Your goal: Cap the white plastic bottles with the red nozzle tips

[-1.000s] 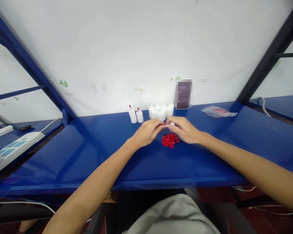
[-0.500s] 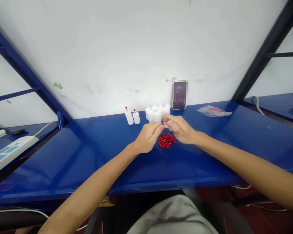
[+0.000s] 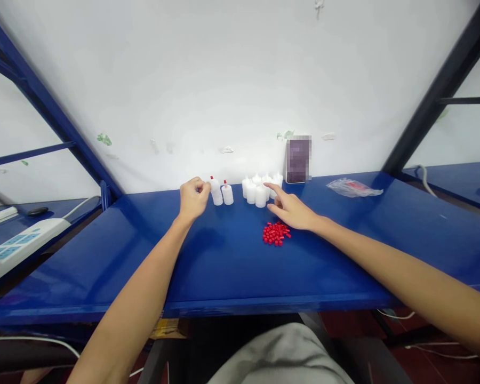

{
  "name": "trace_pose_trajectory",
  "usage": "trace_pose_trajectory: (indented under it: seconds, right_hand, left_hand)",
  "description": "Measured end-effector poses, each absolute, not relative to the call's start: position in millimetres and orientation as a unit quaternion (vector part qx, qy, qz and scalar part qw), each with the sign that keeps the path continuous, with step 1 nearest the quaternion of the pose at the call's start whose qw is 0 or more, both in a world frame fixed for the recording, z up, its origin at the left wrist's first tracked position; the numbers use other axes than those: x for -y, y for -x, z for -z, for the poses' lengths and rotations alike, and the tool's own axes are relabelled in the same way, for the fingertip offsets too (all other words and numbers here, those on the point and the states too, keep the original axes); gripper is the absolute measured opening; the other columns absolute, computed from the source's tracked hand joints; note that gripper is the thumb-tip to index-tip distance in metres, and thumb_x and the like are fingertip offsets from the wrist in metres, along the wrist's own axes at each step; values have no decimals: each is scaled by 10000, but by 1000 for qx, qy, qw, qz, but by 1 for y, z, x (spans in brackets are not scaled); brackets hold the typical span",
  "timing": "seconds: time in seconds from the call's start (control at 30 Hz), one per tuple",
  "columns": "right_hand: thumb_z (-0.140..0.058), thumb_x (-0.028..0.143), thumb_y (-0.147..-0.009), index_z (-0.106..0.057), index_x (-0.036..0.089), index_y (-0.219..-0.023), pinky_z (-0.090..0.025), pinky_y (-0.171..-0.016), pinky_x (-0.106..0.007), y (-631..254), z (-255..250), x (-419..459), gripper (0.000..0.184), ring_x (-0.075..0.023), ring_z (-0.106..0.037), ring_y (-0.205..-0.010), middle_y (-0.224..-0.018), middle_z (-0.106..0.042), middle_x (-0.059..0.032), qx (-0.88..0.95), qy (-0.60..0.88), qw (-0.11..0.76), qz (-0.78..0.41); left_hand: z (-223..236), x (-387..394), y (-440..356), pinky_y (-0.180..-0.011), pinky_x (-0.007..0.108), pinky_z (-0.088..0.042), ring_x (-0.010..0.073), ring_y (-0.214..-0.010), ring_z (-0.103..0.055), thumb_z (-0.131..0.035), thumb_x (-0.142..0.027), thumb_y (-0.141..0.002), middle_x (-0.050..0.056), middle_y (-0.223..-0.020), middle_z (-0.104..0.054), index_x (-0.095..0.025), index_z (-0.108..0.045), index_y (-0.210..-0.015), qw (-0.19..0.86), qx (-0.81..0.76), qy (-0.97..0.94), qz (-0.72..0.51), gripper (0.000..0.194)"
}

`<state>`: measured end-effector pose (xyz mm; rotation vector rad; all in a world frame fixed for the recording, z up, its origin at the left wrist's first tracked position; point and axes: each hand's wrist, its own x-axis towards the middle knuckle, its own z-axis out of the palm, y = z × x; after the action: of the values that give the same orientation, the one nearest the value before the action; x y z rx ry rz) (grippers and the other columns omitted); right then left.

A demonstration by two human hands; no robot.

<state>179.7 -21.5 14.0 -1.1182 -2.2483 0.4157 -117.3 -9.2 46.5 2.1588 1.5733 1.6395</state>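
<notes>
My left hand (image 3: 194,197) is curled closed at the back of the blue table (image 3: 224,266), just left of two white bottles with red caps (image 3: 221,192). What its fingers hold is hidden. My right hand (image 3: 292,210) reaches forward with its fingers stretched out. Its fingertips are at a cluster of several uncapped white bottles (image 3: 259,189), and nothing shows in its grip. A small pile of red caps (image 3: 277,233) lies on the table just in front of my right hand.
A blurred dark card or phone (image 3: 298,160) leans on the white wall behind the bottles. A clear plastic bag (image 3: 354,186) lies at the back right. A white power strip (image 3: 20,245) sits on the neighbouring table at left. Blue and black frame posts rise at both sides.
My hands, joined above the red caps before, have parted. The left moved back and left to beside the capped bottles. The right opened and reached toward the uncapped bottles.
</notes>
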Motion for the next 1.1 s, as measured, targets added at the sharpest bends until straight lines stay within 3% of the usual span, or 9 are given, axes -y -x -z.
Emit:
trace_pose_trajectory:
  seconds: [0.17,0.37,0.47,0.57,0.7,0.97,1.1]
  right_hand:
    - [-468,316,-907,-332,157,-1493,-398,-627,-309,-178,-16,19,623,-183,-549,-603,-635,-560,38,832,431,298,-186]
    - [-471,335,-897,-452,177,-1379,-358,-595,-291,-176,-17,16,508,-163,-488,-540,-557,-482,73,820,431,311,-213]
    - [-467,342,-899,-515,205,-1241,-336,-584,-282,-175,-17,18,372,-148,-453,-523,-550,-453,80,812,431,334,-206]
    - [-477,359,-899,-527,212,-1137,-333,-592,-281,-174,-18,20,283,-140,-445,-528,-567,-449,78,801,435,364,-193]
    - [-490,421,-902,-515,213,-1195,-340,-602,-287,-173,-17,19,360,-151,-458,-539,-574,-452,75,793,447,364,-198]
    - [-483,495,-912,-570,182,-1156,-364,-637,-297,-174,-11,14,407,-171,-507,-591,-601,-522,38,800,450,352,-185]
    - [-491,492,-909,-579,179,-1155,-361,-623,-298,-176,-11,14,407,-177,-517,-591,-608,-544,26,806,452,346,-159]
  left_hand:
    - [-55,8,96,-551,249,-281,103,-488,-375,-471,-374,-919,-56,-498,-419,-179,-601,-759,6,-523,-693,-497,284]
    - [-62,0,95,-590,248,-341,120,-521,-479,-508,-399,-923,-33,-531,-530,-208,-702,-1012,-42,-530,-696,-483,287]
    - [-63,-3,97,-617,252,-403,126,-535,-535,-509,-434,-923,-13,-563,-599,-214,-711,-1107,-3,-512,-695,-505,351]
    - [-62,-6,97,-544,243,-414,106,-446,-494,-528,-472,-904,-19,-535,-588,-197,-708,-1126,84,-501,-677,-532,397]
    - [-62,-9,95,-446,230,-378,87,-377,-437,-584,-476,-859,-29,-507,-554,-164,-710,-1074,161,-498,-638,-565,399]
    - [-61,-14,88,-450,234,-373,92,-363,-424,-604,-413,-846,-24,-489,-565,-158,-697,-1040,168,-535,-636,-530,334]
    - [-58,-15,87,-560,261,-424,131,-447,-506,-573,-393,-868,-14,-474,-568,-153,-703,-1045,127,-560,-653,-494,326]
